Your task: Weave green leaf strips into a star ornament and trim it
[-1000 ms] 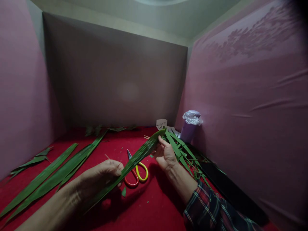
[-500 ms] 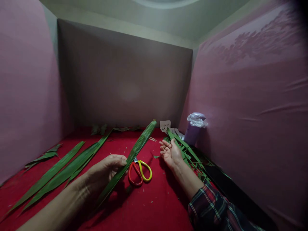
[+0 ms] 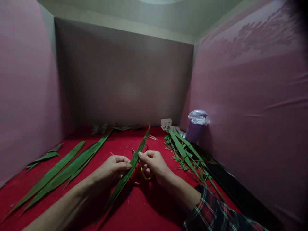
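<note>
A long green leaf strip (image 3: 132, 167) runs from near my body up toward the back wall, held above the red cloth. My left hand (image 3: 113, 168) pinches it from the left with closed fingers. My right hand (image 3: 154, 164) pinches the same leaf strip just to the right, thumb and forefinger pressed on its edge. Red and yellow scissors (image 3: 143, 175) lie on the cloth under my right hand, mostly hidden by it.
Several long green leaves (image 3: 64, 168) lie on the red cloth (image 3: 154, 208) at the left. A heap of cut leaf strips (image 3: 185, 152) lies at the right. A purple cup with a plastic cover (image 3: 196, 125) stands by the pink wall. A small paper card (image 3: 166, 123) leans at the back.
My right hand moved left from beside the strip heap, where it lay open, and closed on the leaf strip. The leaf has turned nearly edge-on. My left hand kept its hold.
</note>
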`<state>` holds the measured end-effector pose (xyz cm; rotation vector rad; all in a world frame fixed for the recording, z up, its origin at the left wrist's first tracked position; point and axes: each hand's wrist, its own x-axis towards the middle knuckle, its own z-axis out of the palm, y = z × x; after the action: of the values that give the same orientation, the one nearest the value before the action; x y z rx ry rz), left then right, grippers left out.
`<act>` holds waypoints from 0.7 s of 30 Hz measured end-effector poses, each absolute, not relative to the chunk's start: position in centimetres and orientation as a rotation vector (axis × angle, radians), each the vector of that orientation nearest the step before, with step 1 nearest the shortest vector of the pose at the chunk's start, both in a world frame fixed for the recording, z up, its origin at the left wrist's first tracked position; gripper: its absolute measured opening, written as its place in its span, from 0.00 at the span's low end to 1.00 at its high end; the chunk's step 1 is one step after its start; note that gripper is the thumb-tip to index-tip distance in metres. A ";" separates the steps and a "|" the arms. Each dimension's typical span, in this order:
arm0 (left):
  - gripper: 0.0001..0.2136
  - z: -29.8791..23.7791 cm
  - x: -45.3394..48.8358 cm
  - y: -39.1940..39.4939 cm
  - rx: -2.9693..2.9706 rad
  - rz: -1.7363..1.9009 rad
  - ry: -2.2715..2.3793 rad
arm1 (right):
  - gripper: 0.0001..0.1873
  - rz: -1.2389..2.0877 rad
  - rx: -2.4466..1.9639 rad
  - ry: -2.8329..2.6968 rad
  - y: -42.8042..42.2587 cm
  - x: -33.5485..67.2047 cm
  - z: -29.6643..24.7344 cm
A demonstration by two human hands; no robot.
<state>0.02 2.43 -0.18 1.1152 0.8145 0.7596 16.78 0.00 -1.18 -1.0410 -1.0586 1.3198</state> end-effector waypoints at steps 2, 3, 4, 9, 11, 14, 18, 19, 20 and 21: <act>0.09 -0.2 0.2 2.5 1.127 0.773 0.856 | 0.21 1.335 -1.065 -1.059 0.0 16.8 -1.2; 0.09 -0.3 0.2 2.4 1.137 0.772 0.873 | 0.21 1.345 -1.069 -1.061 0.0 16.8 -1.2; 0.09 -0.3 0.3 2.4 1.149 0.763 0.887 | 0.21 1.354 -1.070 -1.063 0.0 16.8 -1.1; 0.10 -0.1 0.3 2.2 1.177 0.764 0.898 | 0.17 1.377 -1.069 -1.078 -0.1 16.9 -1.0; 0.10 0.0 0.3 2.1 1.183 0.757 0.897 | 0.16 1.379 -1.066 -1.087 -0.1 17.0 -0.9; 0.09 0.1 0.4 2.0 1.199 0.748 0.899 | 0.17 1.388 -1.068 -1.097 -0.1 17.0 -0.9; 0.09 -0.1 0.6 2.0 1.193 0.758 0.909 | 0.14 1.402 -1.054 -1.087 0.0 16.9 -1.0; 0.08 -0.2 0.6 2.0 1.196 0.757 0.911 | 0.13 1.400 -1.049 -1.081 0.0 16.9 -1.0; 0.08 -0.3 0.6 2.1 1.200 0.757 0.912 | 0.11 1.396 -1.044 -1.075 0.1 16.9 -1.1; 0.09 -0.4 0.6 2.1 1.205 0.760 0.909 | 0.10 1.391 -1.041 -1.070 0.1 16.9 -1.1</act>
<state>0.56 2.10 -0.41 1.2055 0.9095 0.7602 16.90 0.12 -1.12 -1.0411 -1.0702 1.3906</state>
